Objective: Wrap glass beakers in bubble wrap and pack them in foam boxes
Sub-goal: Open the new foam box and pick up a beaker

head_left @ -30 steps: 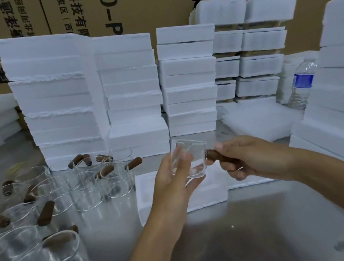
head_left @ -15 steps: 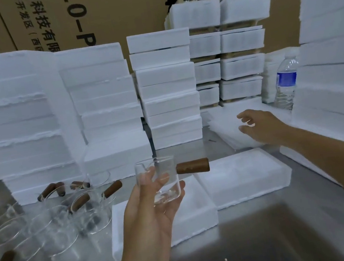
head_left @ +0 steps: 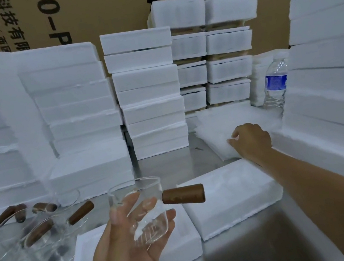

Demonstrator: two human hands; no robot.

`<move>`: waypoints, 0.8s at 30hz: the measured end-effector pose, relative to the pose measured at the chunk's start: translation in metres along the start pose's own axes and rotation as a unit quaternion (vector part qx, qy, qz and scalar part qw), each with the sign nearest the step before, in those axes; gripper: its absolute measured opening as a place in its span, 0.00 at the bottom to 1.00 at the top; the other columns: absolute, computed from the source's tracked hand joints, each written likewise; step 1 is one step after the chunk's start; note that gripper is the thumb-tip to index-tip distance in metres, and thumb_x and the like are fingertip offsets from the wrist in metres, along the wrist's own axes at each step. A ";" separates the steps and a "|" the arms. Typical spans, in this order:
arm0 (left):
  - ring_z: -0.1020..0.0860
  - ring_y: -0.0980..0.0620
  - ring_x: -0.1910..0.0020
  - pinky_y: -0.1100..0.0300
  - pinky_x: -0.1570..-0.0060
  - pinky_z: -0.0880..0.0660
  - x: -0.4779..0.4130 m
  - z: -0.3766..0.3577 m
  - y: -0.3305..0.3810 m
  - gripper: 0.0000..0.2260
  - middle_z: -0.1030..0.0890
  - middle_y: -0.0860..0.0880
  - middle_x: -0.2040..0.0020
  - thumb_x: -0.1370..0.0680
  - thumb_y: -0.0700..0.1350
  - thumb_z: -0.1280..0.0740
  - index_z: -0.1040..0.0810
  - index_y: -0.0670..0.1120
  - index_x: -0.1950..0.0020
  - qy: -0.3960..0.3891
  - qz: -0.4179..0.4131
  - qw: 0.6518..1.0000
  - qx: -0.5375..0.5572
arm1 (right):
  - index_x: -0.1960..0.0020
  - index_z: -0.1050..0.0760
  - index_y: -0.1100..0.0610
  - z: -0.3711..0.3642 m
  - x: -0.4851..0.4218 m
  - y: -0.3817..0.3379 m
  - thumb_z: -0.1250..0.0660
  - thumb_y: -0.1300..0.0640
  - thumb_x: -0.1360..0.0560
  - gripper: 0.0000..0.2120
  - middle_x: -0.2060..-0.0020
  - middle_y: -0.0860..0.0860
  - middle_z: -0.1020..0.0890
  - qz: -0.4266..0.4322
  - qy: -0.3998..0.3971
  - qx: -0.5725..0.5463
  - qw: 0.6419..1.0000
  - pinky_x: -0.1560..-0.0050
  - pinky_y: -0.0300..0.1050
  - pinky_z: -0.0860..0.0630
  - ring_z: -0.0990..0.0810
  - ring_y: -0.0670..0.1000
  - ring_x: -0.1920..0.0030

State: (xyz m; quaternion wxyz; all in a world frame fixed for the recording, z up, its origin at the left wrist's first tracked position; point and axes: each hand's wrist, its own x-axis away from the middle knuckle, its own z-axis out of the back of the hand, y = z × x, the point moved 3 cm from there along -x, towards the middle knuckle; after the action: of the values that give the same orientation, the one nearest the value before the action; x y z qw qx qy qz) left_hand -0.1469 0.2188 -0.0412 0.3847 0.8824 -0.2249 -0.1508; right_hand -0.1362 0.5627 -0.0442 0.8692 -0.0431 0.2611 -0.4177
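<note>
Fingers (head_left: 115,212) of left grip (head_left: 126,246) curl round one beaker (head_left: 151,222); right grip (head_left: 252,140) pinches bubble wrap (head_left: 218,130).

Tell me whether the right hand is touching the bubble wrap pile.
Touching. The head view shows the right hand down on the bubble wrap pile, its fingers and thumb curled onto the pile's near edge with no gap showing.
</note>
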 end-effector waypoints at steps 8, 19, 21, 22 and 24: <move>0.17 0.37 0.66 0.55 0.74 0.21 -0.001 -0.004 -0.001 0.41 0.15 0.44 0.62 0.70 0.61 0.20 0.15 0.45 0.62 0.006 -0.011 1.000 0.015 | 0.51 0.19 0.55 0.032 0.014 -0.017 0.36 0.50 0.22 0.11 0.55 0.55 0.18 0.026 0.092 -0.102 0.990 0.56 0.46 0.27 0.23 0.56 0.50; 0.16 0.42 0.57 0.59 0.65 0.20 0.011 -0.007 0.011 0.28 0.15 0.46 0.57 0.39 0.60 0.34 0.21 0.43 0.46 0.020 -0.041 0.999 0.030 | 0.66 0.22 0.46 0.117 0.126 -0.091 0.32 0.45 0.31 0.07 0.70 0.44 0.22 0.222 -0.069 -0.388 0.892 0.67 0.29 0.33 0.29 0.40 0.69; 0.16 0.45 0.55 0.59 0.62 0.20 0.012 -0.006 0.021 0.30 0.15 0.48 0.58 0.37 0.61 0.34 0.23 0.42 0.43 0.022 -0.056 0.997 0.037 | 0.65 0.22 0.44 0.115 0.152 -0.103 0.31 0.48 0.31 0.05 0.70 0.40 0.22 0.242 -0.133 -0.403 0.873 0.65 0.29 0.32 0.28 0.39 0.67; 0.16 0.46 0.55 0.59 0.60 0.20 0.012 -0.005 0.026 0.30 0.15 0.49 0.58 0.36 0.61 0.35 0.24 0.42 0.42 0.022 -0.066 0.997 0.046 | 0.65 0.22 0.43 0.111 0.164 -0.108 0.31 0.49 0.29 0.05 0.69 0.39 0.21 0.251 -0.154 -0.399 0.869 0.64 0.29 0.31 0.27 0.39 0.66; 0.16 0.49 0.55 0.58 0.57 0.20 0.013 -0.001 0.035 0.29 0.15 0.50 0.59 0.33 0.61 0.37 0.26 0.42 0.42 0.019 -0.080 0.994 0.066 | 0.62 0.22 0.43 0.101 0.186 -0.116 0.31 0.49 0.28 0.04 0.65 0.39 0.20 0.256 -0.183 -0.387 0.867 0.60 0.30 0.28 0.26 0.38 0.61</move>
State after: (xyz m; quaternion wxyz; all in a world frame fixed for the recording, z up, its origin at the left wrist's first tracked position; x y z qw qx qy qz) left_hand -0.1452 0.1921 -0.0156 0.3162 0.9240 -0.1554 -0.1487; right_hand -0.0728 0.3338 -0.0015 0.8916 -0.3831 0.2395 -0.0311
